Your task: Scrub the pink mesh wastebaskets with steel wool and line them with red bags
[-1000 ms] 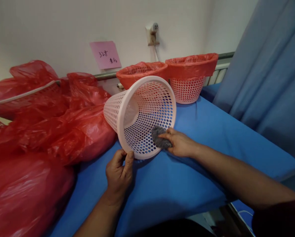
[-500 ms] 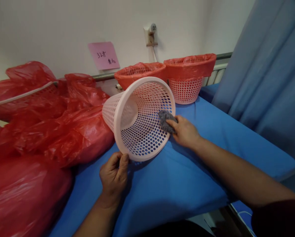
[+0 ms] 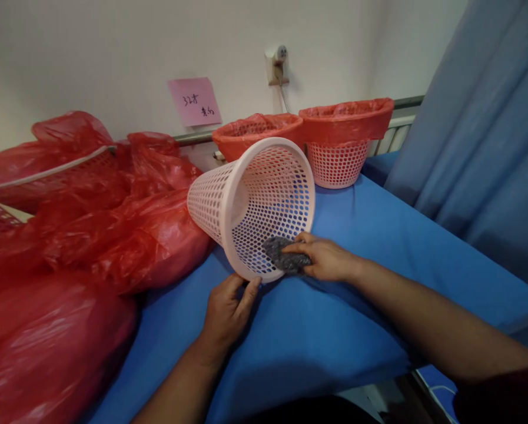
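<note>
A pale pink perforated wastebasket [image 3: 208,200] lies tilted on its side on the blue bed surface [image 3: 334,341], its mouth turned toward me. My left hand [image 3: 229,309] pinches the lower rim between thumb and fingers. In my right hand [image 3: 328,256] is a dark grey cloth [image 3: 284,253], bunched under the fingers. That cloth rests against the inside of the basket's lower wall, close to the rim. The fingertips of my left hand behind the rim are hidden.
Red plastic bags [image 3: 153,241] fill the left side. Behind stand two wastebaskets lined with red bags, a left one [image 3: 255,132] and a right one [image 3: 338,159]. A pink note [image 3: 195,101] and a socket [image 3: 276,68] are on the wall. A blue curtain [image 3: 480,153] hangs right.
My right hand has moved the cloth down and left along the inside of the basket. The basket has turned slightly, and my left hand now grips farther right along its lower rim.
</note>
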`<state>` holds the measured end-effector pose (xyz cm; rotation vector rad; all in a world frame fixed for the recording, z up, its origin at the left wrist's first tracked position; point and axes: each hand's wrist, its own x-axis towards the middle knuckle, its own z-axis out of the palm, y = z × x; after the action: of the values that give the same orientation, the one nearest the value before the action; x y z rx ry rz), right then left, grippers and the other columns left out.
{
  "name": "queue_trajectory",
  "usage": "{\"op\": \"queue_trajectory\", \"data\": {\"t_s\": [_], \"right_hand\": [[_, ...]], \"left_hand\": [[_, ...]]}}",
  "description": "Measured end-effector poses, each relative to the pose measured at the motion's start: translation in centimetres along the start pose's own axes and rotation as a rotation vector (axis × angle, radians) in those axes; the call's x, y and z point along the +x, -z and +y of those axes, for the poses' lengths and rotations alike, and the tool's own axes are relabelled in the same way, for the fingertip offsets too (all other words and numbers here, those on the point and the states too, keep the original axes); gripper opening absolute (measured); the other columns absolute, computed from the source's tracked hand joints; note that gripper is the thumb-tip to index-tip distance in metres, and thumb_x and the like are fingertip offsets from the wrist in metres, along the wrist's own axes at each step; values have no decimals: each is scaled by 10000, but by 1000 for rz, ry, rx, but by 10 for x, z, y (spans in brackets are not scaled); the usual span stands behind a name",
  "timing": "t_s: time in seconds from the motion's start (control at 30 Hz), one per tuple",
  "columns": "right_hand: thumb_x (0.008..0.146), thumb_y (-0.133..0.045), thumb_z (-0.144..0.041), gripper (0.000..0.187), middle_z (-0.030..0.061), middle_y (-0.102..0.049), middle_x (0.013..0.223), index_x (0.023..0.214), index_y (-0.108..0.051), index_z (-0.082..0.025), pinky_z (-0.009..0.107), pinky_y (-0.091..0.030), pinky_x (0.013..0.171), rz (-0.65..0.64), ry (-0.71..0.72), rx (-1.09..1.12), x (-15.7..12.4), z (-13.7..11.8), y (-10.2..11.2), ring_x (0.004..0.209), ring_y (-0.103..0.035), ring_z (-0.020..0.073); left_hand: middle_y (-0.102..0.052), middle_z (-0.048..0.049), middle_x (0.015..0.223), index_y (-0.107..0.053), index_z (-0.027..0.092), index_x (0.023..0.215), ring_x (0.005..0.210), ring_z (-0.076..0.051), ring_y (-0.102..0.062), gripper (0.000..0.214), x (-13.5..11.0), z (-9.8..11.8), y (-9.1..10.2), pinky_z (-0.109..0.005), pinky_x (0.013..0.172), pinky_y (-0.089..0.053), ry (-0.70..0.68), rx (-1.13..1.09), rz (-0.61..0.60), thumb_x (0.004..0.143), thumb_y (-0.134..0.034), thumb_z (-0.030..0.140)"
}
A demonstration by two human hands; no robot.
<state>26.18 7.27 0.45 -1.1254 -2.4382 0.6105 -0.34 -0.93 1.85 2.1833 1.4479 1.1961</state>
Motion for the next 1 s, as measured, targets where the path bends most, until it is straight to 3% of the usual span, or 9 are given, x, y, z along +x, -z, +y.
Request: {"op": "queue_trajectory", "data": {"t_s": [0.1,0.2,0.3,0.43,0.6,0.7,0.8,0.87,1.0], "right_hand": [[916,-607,-92,546,175,-554,1397,1440,-656,-237,505,-489,1038,209,-199,-262,3,18,23,1195,-579,338],[960,-526,-93,558,188,-476,1495,1489,-607,-252,544,-458,1041,351,-306,-380,6,25,33,1237,-535,369],[913,-586,-92,554,185,-551,1365,1453,-637,-208,484,-489,1007,245,-256,-285,4,12,20,1152,-581,326],[812,-757,-174,607,62,-630,1138,1407,-669,-259,335,-546,947,49,-52,43,0,-11,-12,1000,-646,205],[776,-804,-163,634,56,-663,1174,1390,-673,-251,420,-511,1059,-3,100,487,5,-13,-29,1104,-650,228],[773,-804,-129,645,56,-675,1174,1393,-676,-248,434,-499,1074,-17,98,540,8,-8,-29,1109,-653,230],[769,-772,-87,679,78,-659,1187,1426,-660,-220,384,-511,1048,-39,125,422,6,-4,-22,1108,-649,224],[776,-739,-72,681,98,-642,1227,1434,-658,-228,371,-518,1022,-17,89,192,5,0,-12,1106,-638,234],[906,-602,-100,566,131,-593,1369,1431,-658,-303,430,-499,979,230,-190,-390,6,11,17,1143,-585,296]], "left_hand": [[-787,-18,771,-754,176,872,679,-156,-738,238,-1,5,6,-234,665,-576,-49,14,128,990,-609,322],[-772,-5,758,-742,178,853,676,-144,-729,221,-1,7,7,-225,667,-567,-65,-3,151,983,-621,311],[-759,0,721,-732,179,808,646,-143,-717,232,0,7,6,-228,650,-564,-32,-17,165,964,-641,323],[-797,-23,721,-788,177,818,623,-181,-738,261,1,4,2,-257,620,-587,89,-19,85,904,-702,408],[-854,-51,865,-854,211,894,742,-251,-811,277,1,2,2,-312,679,-651,263,-74,-103,844,-763,468],[-852,-40,849,-851,221,914,731,-237,-806,239,2,4,3,-313,708,-653,216,-62,-80,844,-776,437],[-818,-6,746,-810,220,831,634,-181,-760,172,0,7,6,-260,646,-614,105,-42,43,866,-768,383],[-782,17,702,-753,216,777,599,-147,-723,166,-2,7,8,-228,616,-581,58,-33,169,875,-765,349],[-785,18,786,-708,216,819,648,-127,-714,163,-7,6,11,-211,638,-568,40,-48,375,898,-754,351]]}}
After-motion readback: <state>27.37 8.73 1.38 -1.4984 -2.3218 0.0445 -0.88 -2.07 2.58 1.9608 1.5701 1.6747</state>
